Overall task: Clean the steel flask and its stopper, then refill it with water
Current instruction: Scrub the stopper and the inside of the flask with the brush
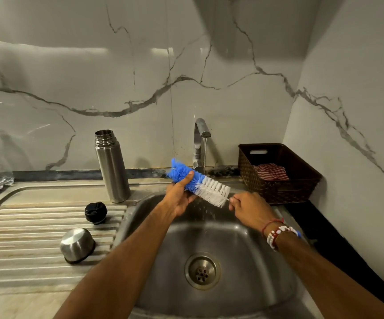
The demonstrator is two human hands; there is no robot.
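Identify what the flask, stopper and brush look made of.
Flask: brushed steel, with a soft metallic sheen and reflections. Stopper: matte black, probably plastic. Brush: blue and white bristles, likely nylon, on a thin stem that looks like wire.

No lettering to call anywhere here. The steel flask (112, 166), standing beyond the left hand's grip, shows a plain brushed wall with no brand or label. The black stopper (96, 212) and the steel cup (77, 245), lying to the left of that grip, carry no readable marks either; any moulding on the stopper's top is too small to make out. The brown basket (278, 173) past the right hand's grip bears no tag or number.
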